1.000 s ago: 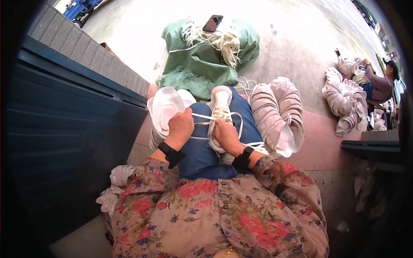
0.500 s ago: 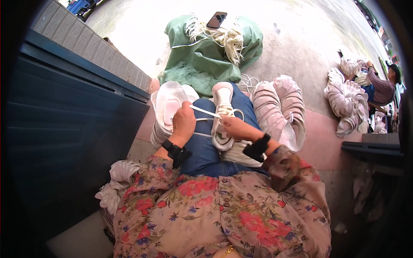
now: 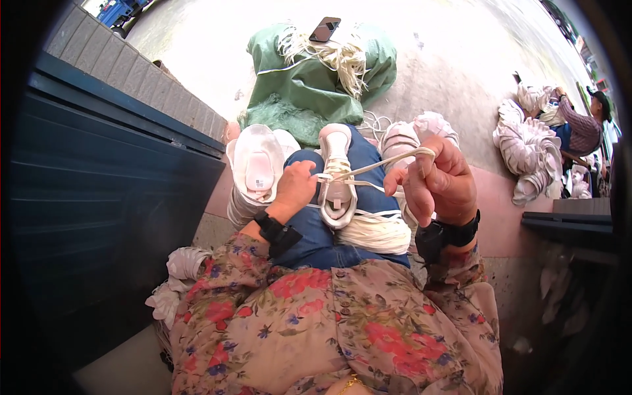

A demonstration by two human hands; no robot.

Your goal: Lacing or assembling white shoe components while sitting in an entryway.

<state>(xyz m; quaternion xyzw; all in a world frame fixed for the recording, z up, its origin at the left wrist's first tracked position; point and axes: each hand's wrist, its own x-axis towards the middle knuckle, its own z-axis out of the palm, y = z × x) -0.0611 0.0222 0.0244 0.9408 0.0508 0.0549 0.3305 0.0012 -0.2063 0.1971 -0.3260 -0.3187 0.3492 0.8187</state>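
A white shoe upper [image 3: 337,146] lies lengthwise over my right thigh, its toe pointing away from me and its upper eyelets laced. My right hand [image 3: 442,183] is raised to the right of the shoe, pinching a cream shoelace [image 3: 388,160] between thumb and forefinger. That lace stretches taut from the eyelets to my fingertips. At the shoe's left edge, my left hand [image 3: 296,189] is closed with its fingertips on a short piece of lace. A bundle of cream laces [image 3: 375,235] rests on my lap below the shoe.
Nested white shoe uppers [image 3: 258,155] stand at my left knee, with more stacked uppers [image 3: 431,125] at my right. Ahead, a green sack [image 3: 289,82] bears loose laces and a phone [image 3: 325,29]. A dark blue door [image 3: 112,158] borders the left. Another person [image 3: 586,125] sits far right among uppers.
My right hand has moved from the shoe up and to the right, drawing the lace out. My left hand has lowered toward the shoe's left edge.
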